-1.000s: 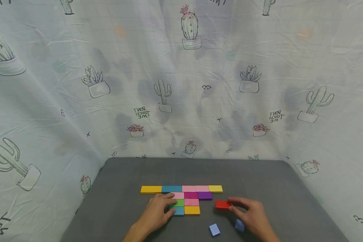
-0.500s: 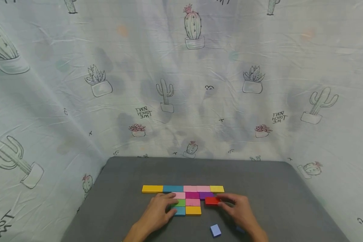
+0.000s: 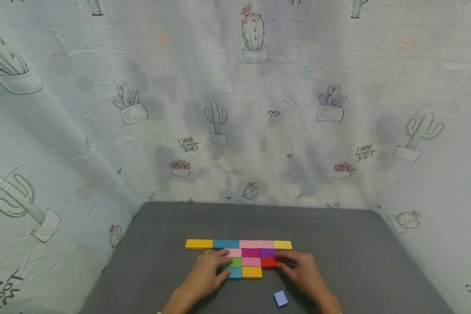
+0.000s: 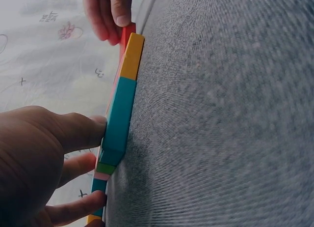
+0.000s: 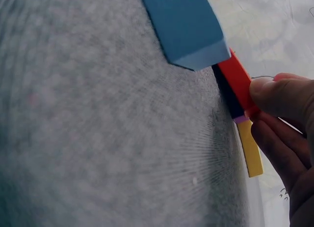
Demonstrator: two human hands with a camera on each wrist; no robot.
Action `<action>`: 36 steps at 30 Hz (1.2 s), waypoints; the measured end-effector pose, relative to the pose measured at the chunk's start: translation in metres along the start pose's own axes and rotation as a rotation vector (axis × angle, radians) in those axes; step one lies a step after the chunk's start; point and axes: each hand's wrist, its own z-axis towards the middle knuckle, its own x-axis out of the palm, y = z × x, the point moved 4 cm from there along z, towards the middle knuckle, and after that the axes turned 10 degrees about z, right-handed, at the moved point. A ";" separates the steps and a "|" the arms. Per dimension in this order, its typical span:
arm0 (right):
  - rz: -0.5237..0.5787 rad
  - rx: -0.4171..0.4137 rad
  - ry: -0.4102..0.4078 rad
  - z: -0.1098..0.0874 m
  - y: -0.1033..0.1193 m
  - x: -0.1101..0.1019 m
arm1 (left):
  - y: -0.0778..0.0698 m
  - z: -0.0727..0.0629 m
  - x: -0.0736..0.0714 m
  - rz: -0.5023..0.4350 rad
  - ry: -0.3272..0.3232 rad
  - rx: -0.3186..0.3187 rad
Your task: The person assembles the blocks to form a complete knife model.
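In the head view my right hand (image 3: pixel 304 272) pinches a red block (image 3: pixel 269 262) at its right end. The red block lies against the pink block (image 3: pixel 251 262), just in front of the purple block (image 3: pixel 267 252). In the right wrist view, thumb and fingers grip the red block (image 5: pixel 238 82) from the side. My left hand (image 3: pixel 204 272) rests its fingertips along the left ends of the rows. Its thumb touches the teal-blue block (image 3: pixel 234 273), and the other fingers lie by the green block (image 3: pixel 237 262) and a light pink block (image 3: pixel 233 252).
The back row runs orange (image 3: pixel 199 244), blue (image 3: pixel 225 244), two pinks and yellow (image 3: pixel 282 245). A magenta block (image 3: pixel 250 253) and an orange block (image 3: pixel 252 272) sit in the shorter rows. A loose light-blue block (image 3: pixel 280 299) lies in front on the grey table (image 3: pixel 141 266).
My right hand has carried the red block leftward, from apart on the right to against the pink block. My left hand stays put. A second light-blue block has become hidden behind my right arm.
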 end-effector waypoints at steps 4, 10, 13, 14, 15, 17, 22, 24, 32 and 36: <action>-0.017 0.007 -0.001 0.001 0.001 0.000 | -0.001 0.001 0.000 0.013 -0.003 -0.006; -0.043 0.009 0.003 0.002 0.003 0.002 | -0.002 0.002 0.000 0.018 0.003 -0.012; -0.049 0.012 -0.003 0.002 0.003 0.003 | -0.001 0.002 0.000 0.014 0.010 -0.008; -0.046 0.013 -0.005 0.002 0.003 0.003 | -0.001 0.002 0.000 0.014 0.012 -0.008; -0.044 0.010 -0.007 0.002 0.003 0.004 | -0.001 0.003 0.000 0.012 0.013 -0.006; -0.040 0.009 -0.014 0.001 0.003 0.004 | -0.001 0.002 0.000 0.008 0.014 -0.004; -0.046 -0.021 -0.016 0.002 0.004 0.005 | 0.000 0.001 -0.002 -0.015 0.011 -0.003; -0.053 -0.037 -0.015 0.002 0.004 0.005 | 0.000 0.000 -0.003 -0.022 0.008 0.000; -0.022 -0.011 -0.027 0.001 0.006 0.001 | -0.001 -0.001 -0.004 -0.026 0.003 0.016; 0.053 0.023 -0.061 -0.005 0.005 -0.007 | 0.000 -0.001 -0.004 -0.027 0.010 0.013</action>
